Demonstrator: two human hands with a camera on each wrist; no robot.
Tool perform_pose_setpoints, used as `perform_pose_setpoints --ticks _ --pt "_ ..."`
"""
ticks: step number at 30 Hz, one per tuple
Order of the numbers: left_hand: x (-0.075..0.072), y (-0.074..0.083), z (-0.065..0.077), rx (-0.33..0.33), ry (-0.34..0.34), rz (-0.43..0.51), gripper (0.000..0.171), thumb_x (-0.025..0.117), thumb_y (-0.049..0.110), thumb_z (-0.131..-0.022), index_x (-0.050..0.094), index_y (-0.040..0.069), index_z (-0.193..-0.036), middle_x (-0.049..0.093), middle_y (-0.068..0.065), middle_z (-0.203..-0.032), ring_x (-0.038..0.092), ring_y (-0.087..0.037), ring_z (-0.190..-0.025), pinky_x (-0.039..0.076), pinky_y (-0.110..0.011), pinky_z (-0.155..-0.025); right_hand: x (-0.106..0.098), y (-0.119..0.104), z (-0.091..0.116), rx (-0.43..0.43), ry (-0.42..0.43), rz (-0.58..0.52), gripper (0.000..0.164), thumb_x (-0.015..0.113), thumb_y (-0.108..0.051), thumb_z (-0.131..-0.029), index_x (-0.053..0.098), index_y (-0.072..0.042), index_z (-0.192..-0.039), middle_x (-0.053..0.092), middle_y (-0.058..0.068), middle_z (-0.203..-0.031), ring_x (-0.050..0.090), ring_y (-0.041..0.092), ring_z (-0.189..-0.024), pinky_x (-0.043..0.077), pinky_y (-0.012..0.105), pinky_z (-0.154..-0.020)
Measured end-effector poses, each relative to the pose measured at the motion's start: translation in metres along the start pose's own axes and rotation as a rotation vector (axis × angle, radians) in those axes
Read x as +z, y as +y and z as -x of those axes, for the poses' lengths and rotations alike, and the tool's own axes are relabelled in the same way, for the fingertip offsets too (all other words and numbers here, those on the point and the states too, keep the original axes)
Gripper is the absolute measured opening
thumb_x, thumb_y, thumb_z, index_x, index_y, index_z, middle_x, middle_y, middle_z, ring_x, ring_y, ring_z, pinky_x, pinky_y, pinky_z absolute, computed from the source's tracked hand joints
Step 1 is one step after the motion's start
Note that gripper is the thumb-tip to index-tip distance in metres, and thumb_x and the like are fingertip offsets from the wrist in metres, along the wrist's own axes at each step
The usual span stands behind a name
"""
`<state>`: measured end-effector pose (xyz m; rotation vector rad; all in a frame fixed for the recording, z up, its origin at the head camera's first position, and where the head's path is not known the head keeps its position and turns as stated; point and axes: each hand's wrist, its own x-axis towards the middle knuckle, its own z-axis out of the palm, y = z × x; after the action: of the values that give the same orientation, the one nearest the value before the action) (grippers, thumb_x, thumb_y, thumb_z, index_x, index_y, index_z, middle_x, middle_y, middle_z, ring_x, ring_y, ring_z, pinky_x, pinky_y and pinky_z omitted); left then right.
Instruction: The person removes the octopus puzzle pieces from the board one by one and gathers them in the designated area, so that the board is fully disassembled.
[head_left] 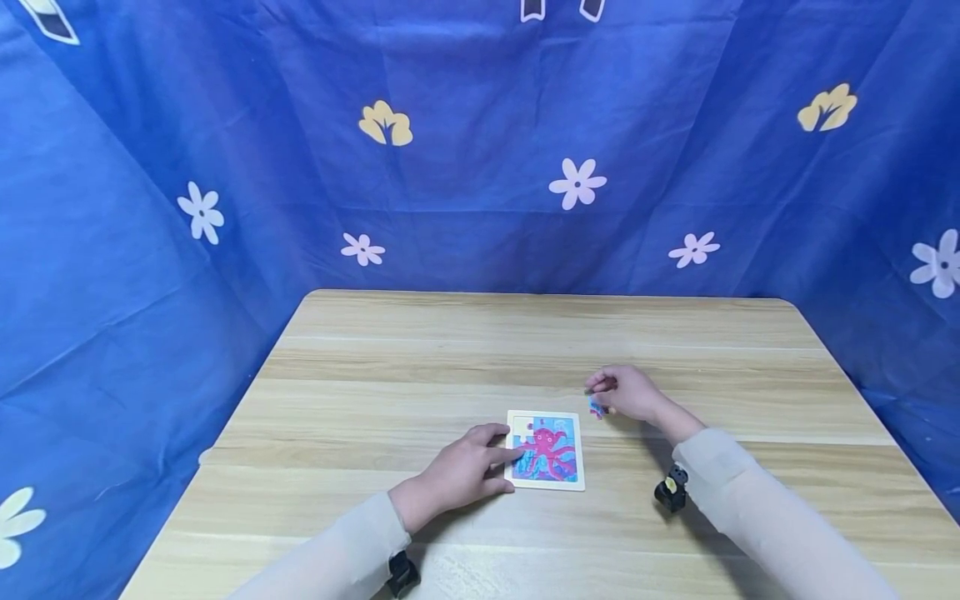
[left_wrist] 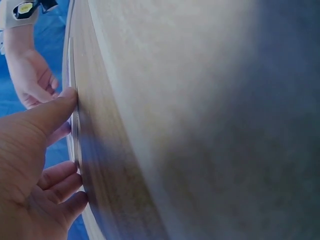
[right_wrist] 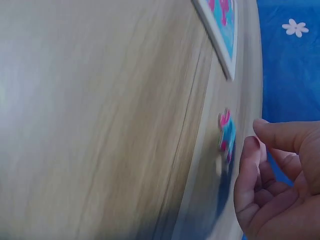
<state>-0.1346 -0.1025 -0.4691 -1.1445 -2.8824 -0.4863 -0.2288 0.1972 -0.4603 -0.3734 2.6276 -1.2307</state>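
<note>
In the head view, a square puzzle board [head_left: 582, 450] with a pale frame shows a pink octopus on blue. A bare pale patch [head_left: 522, 427] is at its upper left. My left hand [head_left: 459, 468] rests at the board's left side, index finger extended over the picture and the other fingers along the frame. To the right of the board, a small blue and pink puzzle piece [right_wrist: 227, 134] lies by the fingertips of my right hand [head_left: 628, 393]. The right wrist view shows that hand [right_wrist: 280, 175] loosely bent, thumb near the index finger, with the piece outside them.
The light wood-grain table [head_left: 360, 375] spreads around the board. A blue curtain [head_left: 465, 183] with flowers hangs behind and along the sides. Black wrist cameras sit below the left cuff [head_left: 402, 575] and right cuff [head_left: 671, 489].
</note>
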Motion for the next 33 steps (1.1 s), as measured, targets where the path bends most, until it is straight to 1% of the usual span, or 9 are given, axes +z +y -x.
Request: perform_pose_setpoints --ticks 4,8,15,22,25,26,29,31,33 --pt "-0.001 -0.001 0.0 -0.002 0.0 0.009 0.051 0.073 0.04 -0.082 0.065 0.014 -0.125 0.049 -0.018 -0.133 0.047 -0.031 -0.122 0.043 -0.041 -0.099 0.009 -0.01 0.0 -0.016 -0.012 -0.038 0.019 0.068 0.001 -0.083 0.067 0.001 -0.102 0.067 0.005 -0.089 0.063 0.019 -0.079 0.054 0.027 -0.065" --pt "-0.002 0.001 -0.001 -0.008 0.005 0.006 0.053 0.074 0.041 -0.081 0.065 0.013 -0.125 0.049 -0.018 -0.132 0.048 -0.031 -0.122 0.043 -0.041 -0.099 0.021 -0.019 0.0 -0.02 -0.031 -0.095 0.02 0.068 0.003 -0.082 0.067 0.002 -0.102 0.067 0.004 -0.086 0.061 0.016 -0.071 0.054 0.03 -0.058" --pt "-0.003 0.008 -0.007 -0.01 0.031 -0.031 0.053 0.074 0.043 -0.08 0.066 0.013 -0.123 0.052 -0.016 -0.129 0.05 -0.03 -0.119 0.045 -0.04 -0.097 0.037 -0.03 0.001 -0.103 -0.077 -0.053 0.017 0.07 -0.001 -0.083 0.068 0.0 -0.1 0.066 0.0 -0.085 0.059 0.013 -0.075 0.052 0.027 -0.064" --pt "0.001 0.015 -0.01 -0.028 0.061 -0.049 0.054 0.075 0.043 -0.079 0.066 0.014 -0.123 0.054 -0.016 -0.125 0.053 -0.028 -0.114 0.049 -0.038 -0.092 0.046 -0.039 0.002 -0.106 -0.111 -0.041 0.017 0.069 -0.001 -0.083 0.069 -0.003 -0.1 0.066 -0.001 -0.085 0.059 0.013 -0.078 0.051 0.028 -0.072" --pt "0.003 0.016 -0.011 -0.033 0.061 -0.056 0.053 0.075 0.042 -0.079 0.066 0.014 -0.123 0.053 -0.017 -0.125 0.053 -0.029 -0.113 0.05 -0.038 -0.09 0.049 -0.042 0.004 -0.094 -0.117 -0.031 0.017 0.07 -0.002 -0.083 0.069 -0.004 -0.099 0.065 -0.003 -0.084 0.06 0.012 -0.078 0.051 0.033 -0.077" --pt "0.004 0.017 -0.011 -0.034 0.058 -0.06 0.053 0.075 0.042 -0.079 0.066 0.014 -0.123 0.053 -0.017 -0.125 0.053 -0.029 -0.113 0.05 -0.038 -0.09 0.05 -0.042 0.004 -0.09 -0.117 -0.02 0.016 0.07 -0.003 -0.083 0.069 -0.006 -0.099 0.065 -0.004 -0.084 0.06 0.011 -0.078 0.048 0.037 -0.082" --pt "0.005 0.017 -0.011 -0.035 0.05 -0.08 0.053 0.074 0.043 -0.079 0.066 0.015 -0.123 0.053 -0.018 -0.125 0.054 -0.03 -0.112 0.051 -0.038 -0.088 0.053 -0.043 0.006 -0.091 -0.12 0.0 0.015 0.071 -0.004 -0.083 0.069 -0.007 -0.097 0.064 -0.006 -0.082 0.059 0.009 -0.077 0.044 0.045 -0.087" --pt "0.005 0.017 -0.011 -0.035 0.047 -0.091 0.053 0.074 0.044 -0.079 0.066 0.016 -0.123 0.053 -0.019 -0.125 0.054 -0.03 -0.112 0.051 -0.038 -0.087 0.054 -0.044 0.007 -0.092 -0.121 0.012 0.015 0.07 -0.004 -0.083 0.069 -0.008 -0.097 0.064 -0.006 -0.08 0.059 0.009 -0.076 0.043 0.045 -0.087" --pt "0.005 0.017 -0.011 -0.033 0.048 -0.1 0.052 0.074 0.044 -0.079 0.067 0.016 -0.123 0.052 -0.019 -0.124 0.054 -0.03 -0.112 0.052 -0.037 -0.087 0.055 -0.046 0.007 -0.095 -0.13 0.01 0.016 0.07 -0.003 -0.083 0.069 -0.007 -0.098 0.063 -0.006 -0.08 0.058 0.009 -0.076 0.048 0.038 -0.082"
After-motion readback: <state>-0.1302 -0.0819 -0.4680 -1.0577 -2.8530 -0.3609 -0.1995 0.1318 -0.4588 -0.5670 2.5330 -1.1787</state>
